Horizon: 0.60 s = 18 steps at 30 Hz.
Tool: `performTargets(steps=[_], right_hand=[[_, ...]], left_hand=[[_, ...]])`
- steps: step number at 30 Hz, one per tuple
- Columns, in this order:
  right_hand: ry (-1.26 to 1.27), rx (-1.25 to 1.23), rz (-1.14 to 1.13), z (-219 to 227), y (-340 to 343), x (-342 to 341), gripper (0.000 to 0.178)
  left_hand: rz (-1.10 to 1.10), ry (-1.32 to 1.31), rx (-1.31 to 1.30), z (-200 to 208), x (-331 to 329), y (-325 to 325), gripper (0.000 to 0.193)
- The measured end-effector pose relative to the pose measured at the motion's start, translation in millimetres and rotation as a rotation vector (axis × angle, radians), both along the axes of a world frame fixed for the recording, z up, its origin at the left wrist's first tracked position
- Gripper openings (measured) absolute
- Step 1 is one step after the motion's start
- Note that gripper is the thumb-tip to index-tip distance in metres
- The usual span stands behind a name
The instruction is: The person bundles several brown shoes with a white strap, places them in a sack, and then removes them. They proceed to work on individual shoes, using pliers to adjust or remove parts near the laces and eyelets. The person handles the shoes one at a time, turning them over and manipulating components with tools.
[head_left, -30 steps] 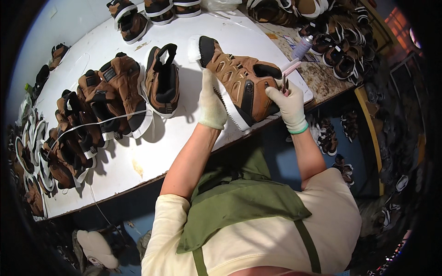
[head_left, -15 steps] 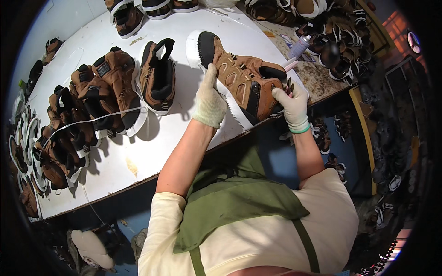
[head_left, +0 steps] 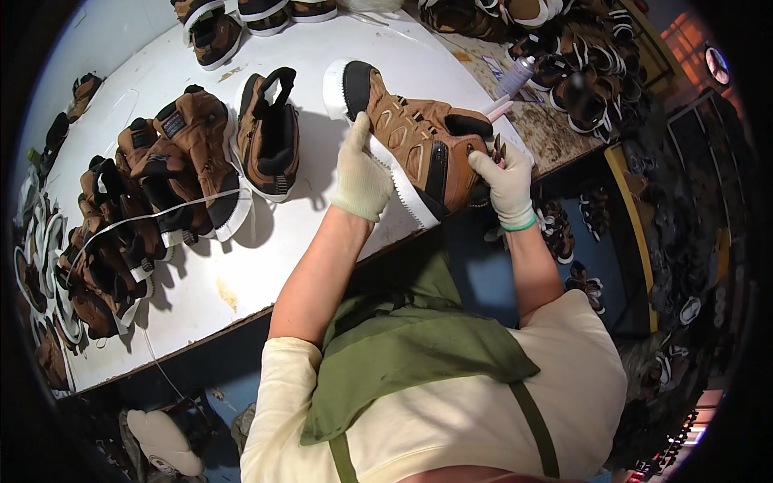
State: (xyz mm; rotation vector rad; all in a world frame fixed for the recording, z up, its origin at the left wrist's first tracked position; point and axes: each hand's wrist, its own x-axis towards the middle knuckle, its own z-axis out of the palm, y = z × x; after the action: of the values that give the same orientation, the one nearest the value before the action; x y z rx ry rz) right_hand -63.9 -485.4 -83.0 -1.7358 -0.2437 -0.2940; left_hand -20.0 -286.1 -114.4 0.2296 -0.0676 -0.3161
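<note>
A brown shoe [head_left: 411, 137] with a black toe cap and a white sole lies tilted on its side near the table's front edge. My left hand [head_left: 362, 173], in a cream knit glove, grips it by the sole, with the thumb up along the sole's edge. At the heel, my gloved right hand [head_left: 507, 181] is closed on small snips [head_left: 499, 150], whose dark pointed blades stick up from the fingers. The right thumb touches the heel's upper; the fingers behind it are partly hidden. Another brown shoe [head_left: 270, 141] stands upright to the left.
Several brown shoes [head_left: 193, 153] stand in a row on the white table [head_left: 266, 262], a white cord across them. More shoes sit at the far edge. A spray can [head_left: 517, 75] stands on the stained surface at the right, beside a heap of shoes [head_left: 592, 88].
The view has shifted slightly. Both hands keep their hold, the left on the shoe and the right on the snips at the heel, with little visible movement.
</note>
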Motion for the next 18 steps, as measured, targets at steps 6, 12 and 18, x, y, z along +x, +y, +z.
performTargets(steps=[6, 12, 18], right_hand=[[0.020, 0.052, -0.025, 4, 4, 0, 0.018], [0.098, -0.004, -0.083, 7, 6, 1, 0.016], [0.075, 0.003, -0.077, -3, 8, 4, 0.015]], left_hand=[[-0.074, -0.026, -0.023, -8, 5, 1, 0.042], [-0.120, -0.024, 0.019, -22, 13, 5, 0.041], [0.021, 0.027, 0.439, -15, 2, 9, 0.042]])
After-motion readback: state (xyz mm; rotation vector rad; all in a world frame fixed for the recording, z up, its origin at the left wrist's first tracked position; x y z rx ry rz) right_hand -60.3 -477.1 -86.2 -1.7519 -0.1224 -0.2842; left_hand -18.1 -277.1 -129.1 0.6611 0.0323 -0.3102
